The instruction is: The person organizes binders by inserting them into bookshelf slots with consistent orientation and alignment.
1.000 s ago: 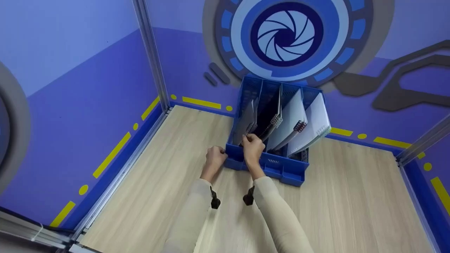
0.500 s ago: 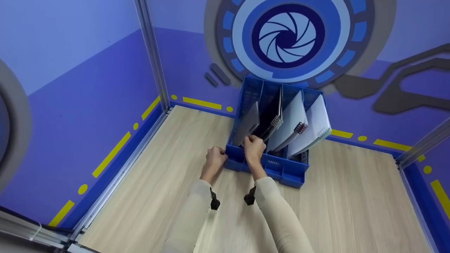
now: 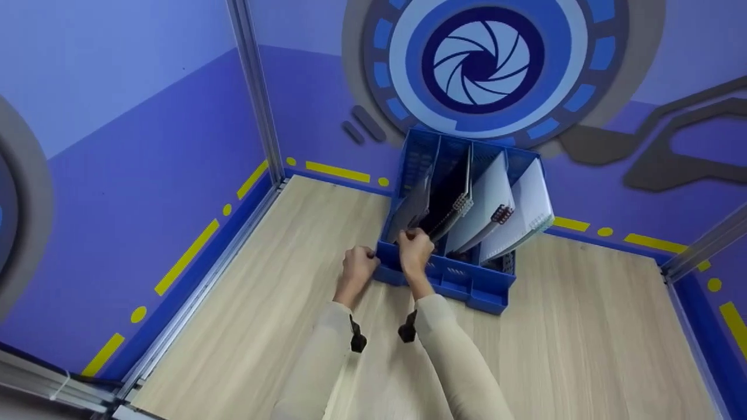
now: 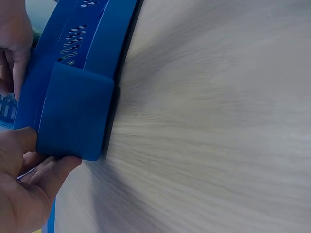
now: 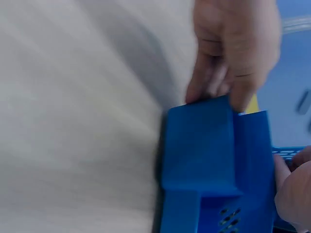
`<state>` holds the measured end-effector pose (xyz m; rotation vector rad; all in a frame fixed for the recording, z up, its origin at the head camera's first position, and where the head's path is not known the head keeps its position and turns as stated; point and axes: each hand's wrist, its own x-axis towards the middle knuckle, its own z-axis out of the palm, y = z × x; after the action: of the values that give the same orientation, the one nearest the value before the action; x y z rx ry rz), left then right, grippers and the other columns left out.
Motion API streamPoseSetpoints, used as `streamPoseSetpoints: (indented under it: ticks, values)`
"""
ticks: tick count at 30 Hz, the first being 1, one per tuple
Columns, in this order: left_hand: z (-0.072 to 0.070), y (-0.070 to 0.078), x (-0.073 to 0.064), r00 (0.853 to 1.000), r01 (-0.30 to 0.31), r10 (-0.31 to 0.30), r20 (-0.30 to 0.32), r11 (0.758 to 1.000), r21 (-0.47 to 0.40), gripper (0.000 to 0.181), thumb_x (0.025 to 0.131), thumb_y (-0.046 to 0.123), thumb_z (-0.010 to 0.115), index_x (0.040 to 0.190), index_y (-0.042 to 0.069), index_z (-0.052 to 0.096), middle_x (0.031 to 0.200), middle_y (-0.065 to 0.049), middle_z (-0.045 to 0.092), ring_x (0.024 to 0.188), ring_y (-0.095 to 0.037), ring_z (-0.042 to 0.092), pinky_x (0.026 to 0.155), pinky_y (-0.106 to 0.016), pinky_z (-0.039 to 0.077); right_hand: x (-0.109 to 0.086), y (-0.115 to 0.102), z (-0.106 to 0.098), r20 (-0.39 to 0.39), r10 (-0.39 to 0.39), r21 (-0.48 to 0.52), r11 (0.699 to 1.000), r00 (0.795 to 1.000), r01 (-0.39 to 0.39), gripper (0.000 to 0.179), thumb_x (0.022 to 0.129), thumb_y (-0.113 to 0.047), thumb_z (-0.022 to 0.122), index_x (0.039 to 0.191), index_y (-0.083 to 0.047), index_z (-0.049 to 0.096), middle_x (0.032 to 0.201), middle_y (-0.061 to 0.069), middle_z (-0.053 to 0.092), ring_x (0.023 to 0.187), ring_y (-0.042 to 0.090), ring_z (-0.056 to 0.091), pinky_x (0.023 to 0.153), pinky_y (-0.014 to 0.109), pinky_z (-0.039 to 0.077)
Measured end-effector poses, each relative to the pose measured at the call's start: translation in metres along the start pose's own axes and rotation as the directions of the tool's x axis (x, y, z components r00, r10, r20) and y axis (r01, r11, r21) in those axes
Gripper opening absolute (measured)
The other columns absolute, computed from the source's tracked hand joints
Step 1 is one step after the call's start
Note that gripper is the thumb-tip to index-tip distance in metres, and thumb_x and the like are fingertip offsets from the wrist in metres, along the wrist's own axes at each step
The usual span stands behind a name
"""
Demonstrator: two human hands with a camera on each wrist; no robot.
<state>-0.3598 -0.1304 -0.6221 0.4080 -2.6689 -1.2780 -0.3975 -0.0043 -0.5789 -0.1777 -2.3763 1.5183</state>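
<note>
A blue file organizer (image 3: 489,298) with upright compartments stands on the table against the back wall. My left hand (image 3: 357,268) grips its front left corner, thumb on the front wall and fingers round the side of the small front pocket (image 4: 75,116). My right hand (image 3: 415,251) reaches over the front wall into the leftmost compartment, fingers curled at the lower front corner of a grey spiral notebook (image 3: 412,204). Its fingertips are mostly hidden. Beside it stand a dark spiral notebook (image 3: 446,204), a pale one with a reddish-brown coil (image 3: 481,201) and a white one (image 3: 522,210).
The wooden table (image 3: 245,326) spreads in front and to both sides. Blue printed panels (image 3: 146,175) and metal posts (image 3: 254,87) enclose it. A small black wrist camera (image 3: 358,341) hangs under the left sleeve, another (image 3: 407,329) under the right.
My right hand shifts slightly left and down along the compartment's front. The grey notebook changes its lean a little in that compartment. The left hand keeps its grip on the organizer's corner.
</note>
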Motion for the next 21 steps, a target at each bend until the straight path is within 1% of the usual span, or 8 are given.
streamPoseSetpoints:
  ticks: [2,4,8,11,15,18,21]
  values:
    - [0.0,-0.002,-0.001,1.0,-0.006,0.006,-0.014,1.0,0.006,0.039,0.087,0.009,0.071,0.061,0.019,0.044,0.06,0.009,0.041,0.055,-0.011,0.036,0.054,-0.03,0.027,-0.001,0.001,0.0,0.009,-0.002,0.006,1.0,1.0,0.002,0.014,0.091,-0.013,0.072,0.093,0.0,0.076,0.091,0.016,0.075,0.085,0.032,0.071,0.078,0.045,0.056]
    - [0.0,-0.004,-0.003,0.999,-0.025,0.025,-0.02,1.0,0.007,0.038,0.086,0.009,0.07,0.062,0.02,0.044,0.061,0.01,0.041,0.055,-0.01,0.036,0.053,-0.03,0.027,0.0,0.002,0.0,-0.005,-0.003,0.022,1.0,1.0,0.004,0.013,0.091,-0.012,0.072,0.093,0.001,0.075,0.091,0.017,0.075,0.085,0.033,0.071,0.078,0.046,0.056]
    - [0.0,-0.007,-0.005,0.999,-0.036,0.036,-0.014,0.999,0.01,0.038,0.086,0.01,0.069,0.062,0.02,0.041,0.06,0.011,0.038,0.055,-0.01,0.034,0.052,-0.029,0.025,0.002,0.003,-0.001,-0.049,0.0,0.02,1.0,0.999,0.001,0.01,0.091,-0.009,0.07,0.09,0.001,0.073,0.088,0.017,0.074,0.081,0.033,0.07,0.076,0.045,0.056]
    - [-0.001,-0.008,-0.006,1.0,-0.024,0.024,-0.003,1.0,0.006,0.041,0.086,0.009,0.069,0.062,0.02,0.038,0.059,0.01,0.036,0.054,-0.01,0.032,0.052,-0.029,0.024,0.002,0.005,0.001,-0.06,0.004,0.007,1.0,0.998,-0.004,0.009,0.091,-0.008,0.069,0.089,0.0,0.072,0.087,0.017,0.074,0.08,0.032,0.07,0.075,0.044,0.055]
    - [-0.002,-0.008,-0.007,0.999,-0.028,0.028,0.015,1.0,0.0,0.041,0.087,0.009,0.069,0.061,0.019,0.039,0.059,0.01,0.037,0.054,-0.01,0.034,0.052,-0.029,0.025,0.005,0.007,0.004,-0.074,0.002,-0.006,1.0,0.997,-0.003,0.01,0.092,-0.009,0.068,0.091,0.0,0.071,0.09,0.017,0.074,0.082,0.034,0.069,0.076,0.046,0.055]
    - [-0.003,-0.006,-0.005,0.998,-0.052,0.052,0.021,0.999,-0.003,0.041,0.087,0.008,0.068,0.061,0.019,0.038,0.059,0.01,0.036,0.054,-0.01,0.034,0.053,-0.029,0.026,0.009,0.006,0.005,-0.065,0.009,-0.019,1.0,0.998,-0.01,0.01,0.093,-0.01,0.069,0.092,0.0,0.07,0.091,0.018,0.074,0.085,0.035,0.07,0.078,0.047,0.054]
    - [-0.004,-0.005,-0.003,0.996,-0.083,0.083,0.017,0.997,0.002,0.042,0.087,0.006,0.067,0.062,0.018,0.035,0.059,0.009,0.032,0.054,-0.01,0.03,0.054,-0.029,0.024,0.014,0.003,0.007,-0.034,0.021,-0.008,1.0,0.999,-0.022,0.012,0.094,-0.011,0.071,0.092,0.001,0.069,0.09,0.018,0.075,0.085,0.035,0.072,0.08,0.047,0.055]
